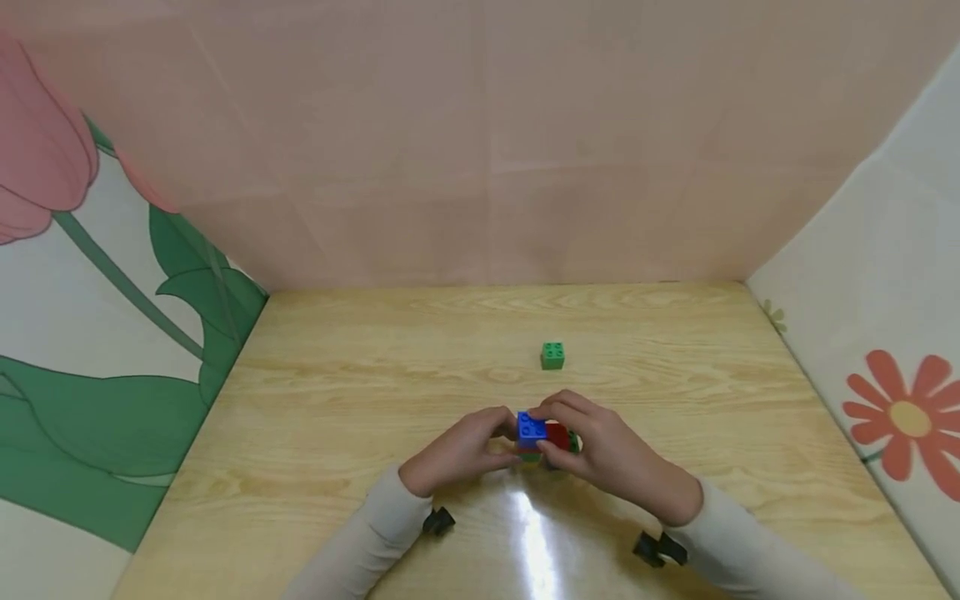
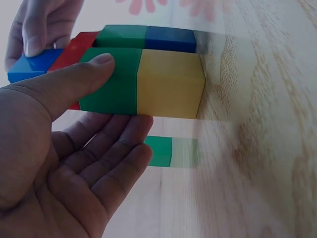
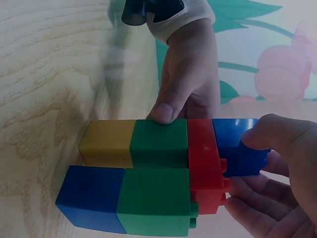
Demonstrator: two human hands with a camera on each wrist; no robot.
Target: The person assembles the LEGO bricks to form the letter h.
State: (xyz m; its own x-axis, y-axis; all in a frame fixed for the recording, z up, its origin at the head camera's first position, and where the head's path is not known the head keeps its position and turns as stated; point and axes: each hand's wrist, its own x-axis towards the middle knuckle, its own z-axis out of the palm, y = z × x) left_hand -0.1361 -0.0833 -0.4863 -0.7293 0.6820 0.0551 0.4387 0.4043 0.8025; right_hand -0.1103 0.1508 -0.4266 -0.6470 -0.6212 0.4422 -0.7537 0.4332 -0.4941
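In the head view a small stack of building blocks stands between both hands. A blue block point(image 3: 233, 161) is on top at its left side, seated on a red block point(image 3: 204, 163) that spans two columns. The left column has a green block point(image 2: 116, 82) over a yellow block point(image 2: 171, 84); the right one has another green block point(image 3: 153, 201) over a dark blue block point(image 3: 91, 198). My left hand point(image 1: 461, 450) pinches the left column's green block, thumb on its near face, fingers behind. With thumb and fingers, my right hand point(image 1: 611, 446) pinches the top blue block.
A separate green block point(image 1: 552, 356) sits farther back on the wooden table point(image 1: 360, 358). A pink wall point(image 1: 487, 167) closes the back, with flower-printed panels on both sides. Black devices point(image 1: 660, 550) are strapped at the wrists.
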